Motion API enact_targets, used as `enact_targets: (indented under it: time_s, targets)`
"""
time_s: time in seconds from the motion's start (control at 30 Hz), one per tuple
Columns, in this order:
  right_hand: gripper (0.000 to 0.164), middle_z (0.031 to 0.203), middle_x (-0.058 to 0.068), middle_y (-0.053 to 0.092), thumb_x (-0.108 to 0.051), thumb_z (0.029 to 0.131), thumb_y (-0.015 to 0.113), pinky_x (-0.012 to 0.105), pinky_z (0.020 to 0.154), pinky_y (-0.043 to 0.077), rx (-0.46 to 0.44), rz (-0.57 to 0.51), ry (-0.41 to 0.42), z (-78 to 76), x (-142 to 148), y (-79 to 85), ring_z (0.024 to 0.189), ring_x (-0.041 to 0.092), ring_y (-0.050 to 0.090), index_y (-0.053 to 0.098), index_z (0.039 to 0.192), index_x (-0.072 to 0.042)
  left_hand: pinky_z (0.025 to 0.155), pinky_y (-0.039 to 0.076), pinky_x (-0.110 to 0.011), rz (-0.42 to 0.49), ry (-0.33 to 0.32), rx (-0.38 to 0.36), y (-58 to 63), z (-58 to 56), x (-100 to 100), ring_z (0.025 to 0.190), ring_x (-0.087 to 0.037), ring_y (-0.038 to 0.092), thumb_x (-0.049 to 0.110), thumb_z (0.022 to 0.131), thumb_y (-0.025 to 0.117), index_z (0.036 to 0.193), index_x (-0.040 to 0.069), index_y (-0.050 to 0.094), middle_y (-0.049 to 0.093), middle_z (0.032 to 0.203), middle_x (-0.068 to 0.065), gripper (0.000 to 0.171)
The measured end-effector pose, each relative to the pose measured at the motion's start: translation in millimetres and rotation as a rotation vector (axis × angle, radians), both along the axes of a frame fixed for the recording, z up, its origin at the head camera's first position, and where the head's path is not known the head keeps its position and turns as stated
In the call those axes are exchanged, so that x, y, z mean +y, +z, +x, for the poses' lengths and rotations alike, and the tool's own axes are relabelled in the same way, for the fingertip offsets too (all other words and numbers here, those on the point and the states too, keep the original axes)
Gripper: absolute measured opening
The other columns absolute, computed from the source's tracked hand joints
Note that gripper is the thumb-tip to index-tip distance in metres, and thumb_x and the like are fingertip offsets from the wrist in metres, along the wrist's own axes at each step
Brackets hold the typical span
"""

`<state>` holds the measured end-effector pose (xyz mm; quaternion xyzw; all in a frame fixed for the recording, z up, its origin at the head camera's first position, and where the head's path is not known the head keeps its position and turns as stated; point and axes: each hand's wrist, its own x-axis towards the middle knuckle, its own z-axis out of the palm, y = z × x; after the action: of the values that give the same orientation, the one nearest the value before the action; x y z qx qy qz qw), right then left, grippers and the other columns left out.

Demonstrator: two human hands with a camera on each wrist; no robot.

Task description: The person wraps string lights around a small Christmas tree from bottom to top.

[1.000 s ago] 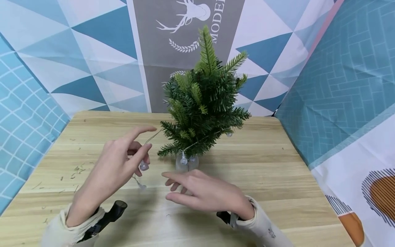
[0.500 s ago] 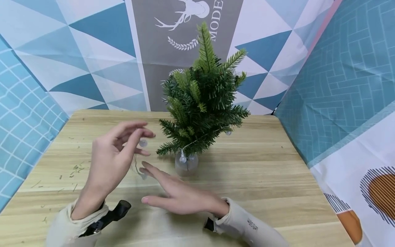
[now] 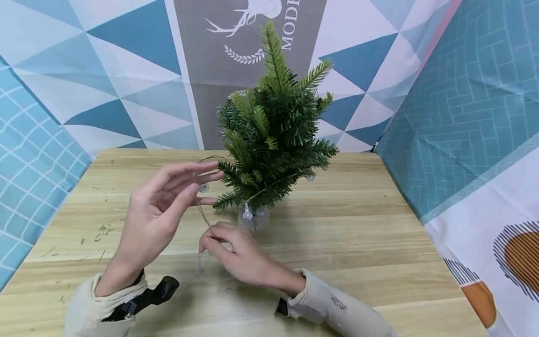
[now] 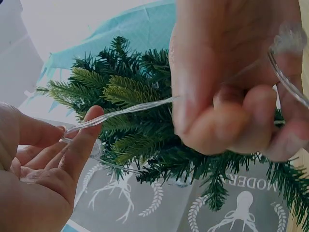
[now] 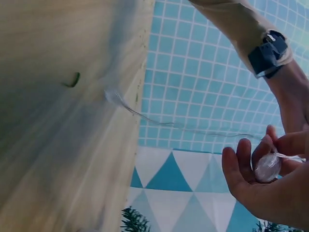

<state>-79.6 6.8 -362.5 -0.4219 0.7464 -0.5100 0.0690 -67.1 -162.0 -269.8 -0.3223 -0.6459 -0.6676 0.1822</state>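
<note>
String lights with clear round bulbs hang on a small artificial Christmas tree [image 3: 273, 135]. My left hand [image 3: 157, 206], at the tree's lower left branches, holds their thin wire [image 4: 130, 110] between thumb and finger, and a clear bulb [image 3: 204, 187] sits by the thumb. Lower down, in front of the tree's pale base [image 3: 257, 220], my right hand [image 3: 237, 255] pinches the same wire with curled fingers. In the right wrist view one bulb [image 5: 268, 167] lies against that hand's fingers, and another bulb [image 5: 113, 95] dangles toward the table.
Fallen needles [image 3: 103, 229] lie on the wooden table [image 3: 358, 243] at left. Behind it hangs a patterned backdrop [image 3: 139, 70], with blue sheets [image 3: 463, 103] at the sides. One more bulb [image 3: 247, 214] hangs before the base.
My right hand has moved left from in front of the tree base, and its fingers have curled onto the wire. My left hand has risen, then shifted right toward the branches.
</note>
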Motion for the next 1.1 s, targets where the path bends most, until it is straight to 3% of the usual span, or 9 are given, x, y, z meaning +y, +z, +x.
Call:
enact_targets:
  time_s: [0.1, 0.23, 0.33, 0.43, 0.57, 0.73, 0.9, 1.1]
  targets:
    - [0.031, 0.087, -0.003, 0.062, -0.023, 0.108, 0.043, 0.02, 0.081, 0.052, -0.084, -0.011, 0.04, 1.1, 5, 6.1, 0.085, -0.001, 0.058, 0.063, 0.089, -0.01, 0.079, 0.059, -0.038, -0.034, 0.016, 0.013, 0.1, 1.0, -1, 0.114, -0.032, 0.065, -0.018, 0.096, 0.045, 0.129, -0.012, 0.054, 0.059, 0.13, -0.029, 0.035]
    - [0.039, 0.073, -0.001, 0.061, -0.022, 0.109, 0.039, 0.023, 0.069, 0.051, -0.206, -0.018, 0.125, 2.9, 13, 17.4, 0.067, 0.003, 0.055, 0.061, 0.08, -0.007, 0.077, 0.058, -0.029, -0.163, 0.135, 0.041, 1.9, 3.5, -3, 0.104, -0.023, 0.07, -0.014, 0.095, 0.051, 0.127, -0.004, 0.061, 0.067, 0.123, -0.02, 0.034]
    - [0.04, 0.064, -0.003, 0.058, -0.021, 0.109, 0.037, 0.021, 0.059, 0.048, -0.192, -0.02, 0.171, 1.3, 19, 26.8, 0.059, 0.004, 0.054, 0.057, 0.076, -0.009, 0.072, 0.058, -0.025, -0.257, 0.217, 0.057, 5.6, 5.2, -5, 0.098, -0.019, 0.071, -0.011, 0.096, 0.054, 0.124, 0.003, 0.065, 0.071, 0.117, -0.012, 0.033]
    - [0.04, 0.057, -0.007, 0.048, -0.023, 0.11, 0.037, 0.02, 0.051, 0.04, -0.126, -0.003, 0.186, 0.1, 25, 34.0, 0.048, 0.005, 0.045, 0.051, 0.074, -0.012, 0.066, 0.057, -0.023, -0.317, 0.252, 0.072, 7.5, 7.2, -7, 0.09, -0.015, 0.071, -0.008, 0.096, 0.055, 0.122, 0.006, 0.067, 0.073, 0.113, -0.006, 0.032]
    - [0.037, 0.057, -0.008, 0.042, -0.021, 0.11, 0.037, 0.019, 0.051, 0.037, -0.041, 0.014, 0.174, 3.2, 39, 40.1, 0.048, 0.002, 0.037, 0.052, 0.076, -0.014, 0.065, 0.057, -0.023, -0.393, 0.25, 0.094, 4.5, 9.0, -6, 0.091, -0.012, 0.07, -0.007, 0.096, 0.056, 0.122, 0.008, 0.068, 0.072, 0.115, -0.002, 0.032]
    - [0.032, 0.058, -0.006, 0.042, -0.007, 0.107, 0.04, 0.018, 0.048, 0.037, 0.031, -0.017, 0.146, 8.4, 67, 45.9, 0.05, -0.001, 0.036, 0.058, 0.081, -0.012, 0.072, 0.057, -0.021, -0.482, 0.247, 0.162, -3.8, 8.1, 1, 0.094, -0.009, 0.07, -0.003, 0.096, 0.058, 0.122, 0.009, 0.068, 0.072, 0.115, 0.001, 0.03]
    - [0.031, 0.056, -0.005, 0.04, -0.001, 0.105, 0.042, 0.018, 0.045, 0.034, 0.002, -0.027, 0.068, 12.5, 96, 51.1, 0.049, -0.001, 0.034, 0.061, 0.083, -0.014, 0.073, 0.056, -0.019, -0.542, 0.229, 0.21, -11.8, 7.3, 6, 0.089, -0.007, 0.07, -0.001, 0.095, 0.06, 0.122, 0.009, 0.067, 0.073, 0.113, 0.0, 0.03]
    - [0.033, 0.056, -0.002, 0.039, 0.006, 0.103, 0.039, 0.019, 0.046, 0.035, 0.024, -0.07, 0.002, 16.4, 124, 54.4, 0.05, 0.0, 0.034, 0.066, 0.096, -0.012, 0.069, 0.052, -0.012, -0.625, 0.195, 0.184, -23.2, 5.0, 16, 0.082, -0.001, 0.067, 0.004, 0.096, 0.061, 0.126, 0.009, 0.065, 0.07, 0.118, 0.0, 0.03]
